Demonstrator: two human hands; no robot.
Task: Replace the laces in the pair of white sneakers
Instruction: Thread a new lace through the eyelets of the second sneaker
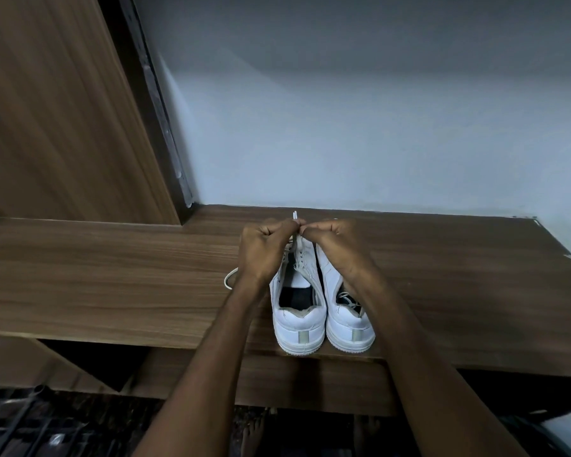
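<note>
At centre frame, the left hand (265, 248) and right hand (335, 239) pinch the lace (295, 216) ends above the 2 sneakers (322, 300) on the shelf (112, 275). The lace looks light, limp and likely slippery; best gripped near its tips.

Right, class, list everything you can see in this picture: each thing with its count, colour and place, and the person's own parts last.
Sneakers: two, white, side by side at the shelf's front edge, heels toward the camera.
Lace: one, white, its ends held up between the two hands above the left-hand sneaker.
Lace loop: one, white, lying on the shelf left of the sneakers.
Shelf: one, brown wood grain, across the middle.
Wooden panel: one, brown, upright at the upper left.
Wall: one, pale grey-white, behind the shelf.
Left hand: one, fingers curled, pinching the lace.
Right hand: one, fingers curled, pinching the lace.
</note>
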